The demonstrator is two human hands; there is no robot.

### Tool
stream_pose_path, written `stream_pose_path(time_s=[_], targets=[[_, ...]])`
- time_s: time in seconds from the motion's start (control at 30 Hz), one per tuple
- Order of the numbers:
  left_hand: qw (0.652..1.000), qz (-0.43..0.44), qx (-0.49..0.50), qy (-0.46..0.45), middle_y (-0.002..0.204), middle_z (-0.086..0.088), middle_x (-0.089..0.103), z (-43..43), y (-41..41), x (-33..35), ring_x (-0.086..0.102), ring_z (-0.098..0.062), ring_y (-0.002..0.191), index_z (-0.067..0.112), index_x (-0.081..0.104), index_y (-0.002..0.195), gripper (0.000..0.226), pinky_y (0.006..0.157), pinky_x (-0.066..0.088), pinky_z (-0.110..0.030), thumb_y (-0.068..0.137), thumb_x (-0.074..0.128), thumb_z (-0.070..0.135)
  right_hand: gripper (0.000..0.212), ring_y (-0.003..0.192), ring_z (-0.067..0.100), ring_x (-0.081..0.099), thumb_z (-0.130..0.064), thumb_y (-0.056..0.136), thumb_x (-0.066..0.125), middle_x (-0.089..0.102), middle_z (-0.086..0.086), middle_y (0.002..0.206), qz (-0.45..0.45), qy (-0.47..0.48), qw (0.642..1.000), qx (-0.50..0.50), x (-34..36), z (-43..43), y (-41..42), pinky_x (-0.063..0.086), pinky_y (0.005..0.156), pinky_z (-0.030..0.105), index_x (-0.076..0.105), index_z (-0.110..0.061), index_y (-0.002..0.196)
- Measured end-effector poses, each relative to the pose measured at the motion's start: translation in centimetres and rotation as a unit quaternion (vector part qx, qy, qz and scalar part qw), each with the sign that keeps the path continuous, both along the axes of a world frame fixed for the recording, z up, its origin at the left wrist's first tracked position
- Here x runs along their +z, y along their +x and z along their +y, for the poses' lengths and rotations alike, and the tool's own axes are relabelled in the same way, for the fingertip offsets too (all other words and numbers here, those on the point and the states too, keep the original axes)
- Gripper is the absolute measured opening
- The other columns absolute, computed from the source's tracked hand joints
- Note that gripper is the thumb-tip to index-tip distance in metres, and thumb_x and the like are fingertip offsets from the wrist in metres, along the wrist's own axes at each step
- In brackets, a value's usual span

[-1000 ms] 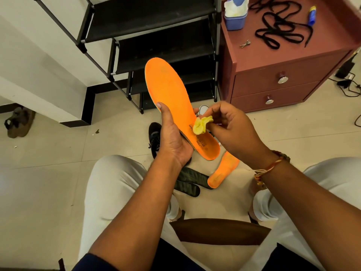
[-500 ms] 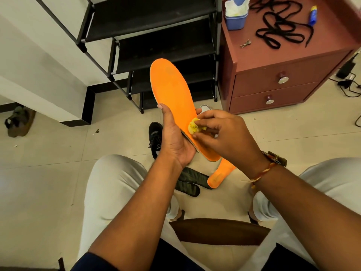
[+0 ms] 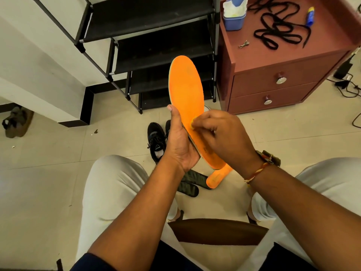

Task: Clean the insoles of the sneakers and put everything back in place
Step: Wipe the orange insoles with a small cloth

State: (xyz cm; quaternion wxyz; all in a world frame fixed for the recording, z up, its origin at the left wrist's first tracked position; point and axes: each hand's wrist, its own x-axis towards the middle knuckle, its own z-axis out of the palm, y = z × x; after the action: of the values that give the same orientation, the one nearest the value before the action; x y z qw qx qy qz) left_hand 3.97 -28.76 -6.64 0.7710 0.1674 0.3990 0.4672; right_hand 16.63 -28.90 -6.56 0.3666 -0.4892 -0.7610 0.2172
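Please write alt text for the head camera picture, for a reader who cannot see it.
A seated person's left hand holds up an orange insole while the right hand presses a small yellow wipe against it. On the floor below lie a second orange insole, two dark insoles and a black sneaker, before a black shoe rack.

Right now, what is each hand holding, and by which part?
The left hand grips the orange insole along the edge of its heel half. The right hand pinches a small yellow wipe in its fingertips, pressed against the insole.

two orange insoles point(image 3: 185, 90) point(image 3: 216, 178), two dark insoles point(image 3: 195, 176) point(image 3: 188, 189)
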Motion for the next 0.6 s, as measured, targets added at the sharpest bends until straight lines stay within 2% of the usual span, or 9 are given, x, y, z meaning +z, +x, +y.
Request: stream_pose_path(time_s=[0.07,0.13,0.27,0.33,0.5,0.6], targets=[[1.000,0.021,0.008,0.003,0.119,-0.022,0.066,0.4,-0.7,0.2,0.063,-0.035,0.115,0.003,0.063,0.122,0.102,0.108,0.047,-0.050,0.085,0.021,0.087,0.020,0.093,0.024,0.068,-0.012,0.088,0.063,0.073,0.000,0.101,-0.017,0.006,0.998,0.057,0.3,-0.7,-0.7,0.056,0.078,0.040,0.080,-0.017,0.098],[0.999,0.041,0.007,0.012,0.099,-0.016,0.069,0.7,-1.2,0.5,0.068,-0.029,0.098,0.003,0.066,0.115,0.105,0.095,0.054,-0.044,0.084,0.015,0.089,0.020,0.089,0.027,0.067,-0.014,0.086,0.064,0.072,0.001,0.098,-0.039,0.012,0.994,0.099,0.6,-1.0,-0.9,0.056,0.074,0.039,0.081,-0.018,0.095],[0.999,0.025,0.015,0.026,0.110,-0.017,0.068,0.5,-0.9,0.9,0.065,-0.032,0.106,0.007,0.074,0.109,0.103,0.098,0.052,-0.047,0.084,0.015,0.088,0.022,0.096,0.033,0.064,-0.015,0.088,0.060,0.070,0.006,0.104,-0.070,0.020,0.996,0.042,-0.1,0.0,0.2,0.057,0.077,0.044,0.080,-0.014,0.096],[0.999,0.024,0.017,0.028,0.108,-0.017,0.067,0.5,-0.6,0.9,0.065,-0.031,0.103,0.004,0.070,0.114,0.106,0.096,0.053,-0.046,0.083,0.016,0.089,0.022,0.097,0.032,0.063,-0.015,0.088,0.061,0.069,0.006,0.105,-0.068,0.018,0.997,0.015,-0.2,0.1,0.5,0.056,0.077,0.044,0.080,-0.013,0.098],[0.997,0.049,0.048,0.047,0.095,-0.014,0.067,1.3,-1.9,0.7,0.063,-0.024,0.088,0.003,0.068,0.110,0.109,0.088,0.051,-0.038,0.083,0.008,0.090,0.017,0.088,0.027,0.062,-0.015,0.086,0.066,0.069,0.001,0.099,-0.052,0.017,0.992,0.110,1.1,-1.8,-1.0,0.052,0.072,0.036,0.080,-0.017,0.094],[0.995,0.026,0.067,0.069,0.098,-0.017,0.064,1.6,-2.3,0.8,0.061,-0.025,0.091,0.001,0.065,0.112,0.108,0.091,0.050,-0.038,0.084,0.010,0.089,0.020,0.092,0.028,0.063,-0.016,0.086,0.063,0.069,0.005,0.101,-0.053,0.004,0.997,0.061,0.3,-0.4,0.0,0.056,0.073,0.041,0.080,-0.013,0.096]])
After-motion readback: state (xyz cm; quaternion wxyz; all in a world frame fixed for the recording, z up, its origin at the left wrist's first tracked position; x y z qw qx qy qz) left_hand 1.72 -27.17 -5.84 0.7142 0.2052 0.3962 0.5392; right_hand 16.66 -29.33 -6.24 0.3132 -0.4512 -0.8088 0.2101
